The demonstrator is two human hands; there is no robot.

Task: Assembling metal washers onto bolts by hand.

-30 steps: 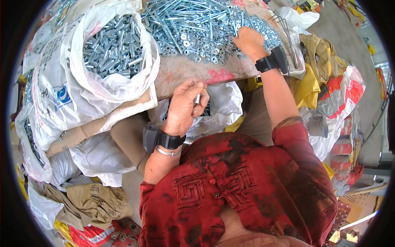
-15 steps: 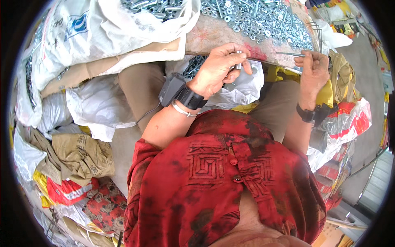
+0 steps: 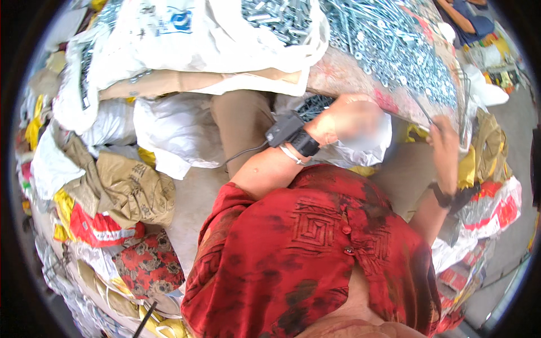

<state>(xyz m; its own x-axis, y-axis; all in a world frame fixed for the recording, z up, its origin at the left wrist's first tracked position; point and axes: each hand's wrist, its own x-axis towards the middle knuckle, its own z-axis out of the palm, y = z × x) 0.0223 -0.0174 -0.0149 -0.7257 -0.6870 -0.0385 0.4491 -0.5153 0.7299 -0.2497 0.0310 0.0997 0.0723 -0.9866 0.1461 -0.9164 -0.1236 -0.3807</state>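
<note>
Two hands work the counter [image 3: 360,76] edge: your left hand [image 3: 355,119] looks clenched, contents hidden; your right hand [image 3: 445,147] pinches a long screw [image 3: 424,110]. Sorting continues; next, pair the parts.

The shirt [image 3: 315,248] is red with dark blotches and a square maze pattern. The screws [image 3: 394,39] are shiny silver on a pinkish board [image 3: 344,76]. The bags [image 3: 214,39] are white, one with a blue mark. A cloth [image 3: 149,265] is red with flowers. The wrist strap [image 3: 304,143] is black.
</note>
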